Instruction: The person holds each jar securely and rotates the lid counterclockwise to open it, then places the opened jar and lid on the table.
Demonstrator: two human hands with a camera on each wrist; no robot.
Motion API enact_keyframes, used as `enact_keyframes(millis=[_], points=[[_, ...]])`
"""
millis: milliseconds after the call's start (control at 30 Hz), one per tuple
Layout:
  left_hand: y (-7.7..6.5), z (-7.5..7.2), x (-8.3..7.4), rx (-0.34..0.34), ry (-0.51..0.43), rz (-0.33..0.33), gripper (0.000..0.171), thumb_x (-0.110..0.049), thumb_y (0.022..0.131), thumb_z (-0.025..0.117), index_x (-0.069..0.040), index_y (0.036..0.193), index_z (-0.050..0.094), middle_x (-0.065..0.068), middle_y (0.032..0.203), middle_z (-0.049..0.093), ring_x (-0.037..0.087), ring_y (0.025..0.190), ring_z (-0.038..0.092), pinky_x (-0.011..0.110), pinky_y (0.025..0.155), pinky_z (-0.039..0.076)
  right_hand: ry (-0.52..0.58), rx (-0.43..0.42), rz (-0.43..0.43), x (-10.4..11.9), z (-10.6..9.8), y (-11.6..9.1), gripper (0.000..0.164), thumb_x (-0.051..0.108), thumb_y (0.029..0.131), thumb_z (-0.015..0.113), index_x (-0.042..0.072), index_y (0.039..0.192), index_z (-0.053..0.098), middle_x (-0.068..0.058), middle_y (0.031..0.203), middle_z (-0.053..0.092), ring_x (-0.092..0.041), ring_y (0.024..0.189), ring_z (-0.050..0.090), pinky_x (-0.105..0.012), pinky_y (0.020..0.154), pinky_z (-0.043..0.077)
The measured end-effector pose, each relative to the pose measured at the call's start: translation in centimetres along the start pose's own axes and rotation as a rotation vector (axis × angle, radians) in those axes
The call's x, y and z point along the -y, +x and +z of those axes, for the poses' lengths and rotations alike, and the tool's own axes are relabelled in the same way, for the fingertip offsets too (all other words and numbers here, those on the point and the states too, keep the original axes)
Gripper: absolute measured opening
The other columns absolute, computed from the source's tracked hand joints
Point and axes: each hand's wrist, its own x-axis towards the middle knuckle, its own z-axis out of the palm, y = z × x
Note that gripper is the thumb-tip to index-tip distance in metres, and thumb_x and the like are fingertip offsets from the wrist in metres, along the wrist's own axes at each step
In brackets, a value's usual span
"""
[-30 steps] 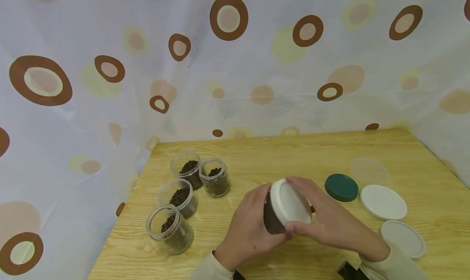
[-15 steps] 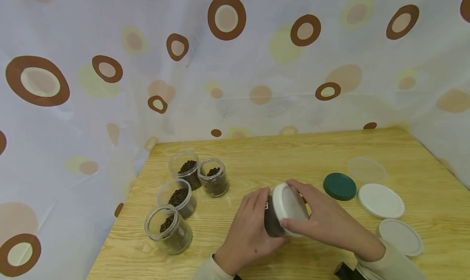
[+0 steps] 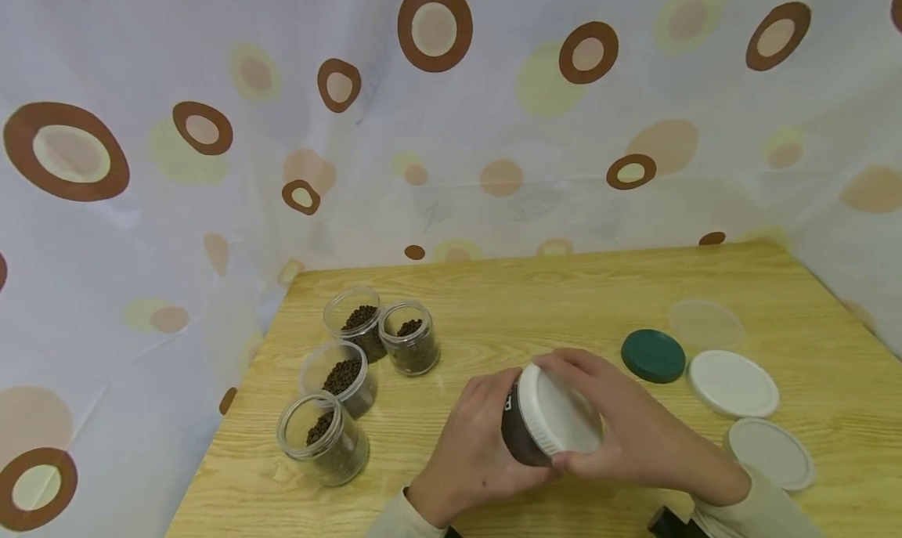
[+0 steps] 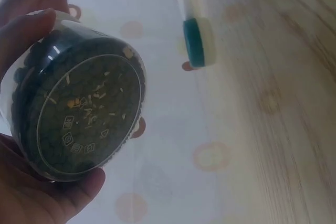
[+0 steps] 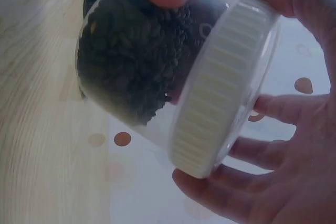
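In the head view my left hand (image 3: 479,448) grips the body of a clear jar (image 5: 131,51) from the left, tilted over the table. Dark pellets fill much of the jar, and the left wrist view shows them through its base. A white screw lid (image 3: 564,417) with a ribbed edge sits on the jar's mouth. My right hand (image 3: 627,428) holds this lid by its edge, thumb on the near side and fingers on the far side. In the right wrist view, pellets lie against the jar's wall, with a gap below the lid.
Several open jars, including a glass-like jar (image 3: 324,440), stand at the left with dark pellets inside. To the right lie a green lid (image 3: 653,356), a white lid (image 3: 733,384), a greyish lid (image 3: 770,453) and a translucent lid (image 3: 706,324). A patterned curtain (image 3: 500,131) rises behind.
My right hand has turned on the lid, first one way and then back, its fingers shifting along the edge. My left hand has kept its grip, and the jar's tilt has changed slightly.
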Motion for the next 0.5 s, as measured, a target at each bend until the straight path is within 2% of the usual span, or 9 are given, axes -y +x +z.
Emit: enact_keyframes(millis=[167,367,500], points=[[-0.08,-0.27,-0.06,-0.014,0.003,0.004,0.092,-0.055,0.065,0.086,-0.016,0.139,0.047,-0.002,0.124,0.062,0.014,0.115,0.058,0.032,0.097,0.052,0.003,0.003,-0.092,-0.11,-0.13,0.16,0.089,0.039,0.073,0.086,0.028,0.149,0.041,-0.004,0.142,0.049,-0.022,0.116,0.056,-0.028,0.074,0.053],[-0.16,-0.27,-0.2,-0.037,0.076,0.009,0.092,-0.059,0.067,0.083,-0.014,0.139,0.048,0.001,0.126,0.063,0.017,0.116,0.058,0.033,0.095,0.054,0.045,0.025,-0.108,-0.27,-0.08,0.18,0.088,0.037,0.076,0.084,0.027,0.15,0.037,-0.001,0.143,0.048,-0.018,0.116,0.054,-0.029,0.077,0.053],[-0.15,-0.25,-0.14,-0.063,0.135,0.022,0.091,-0.061,0.067,0.082,-0.012,0.137,0.05,0.002,0.125,0.063,0.018,0.116,0.059,0.033,0.096,0.054,0.022,0.036,-0.124,-0.38,-0.04,0.13,0.091,0.04,0.079,0.082,0.026,0.153,0.032,-0.001,0.147,0.046,-0.02,0.121,0.054,-0.033,0.082,0.055]])
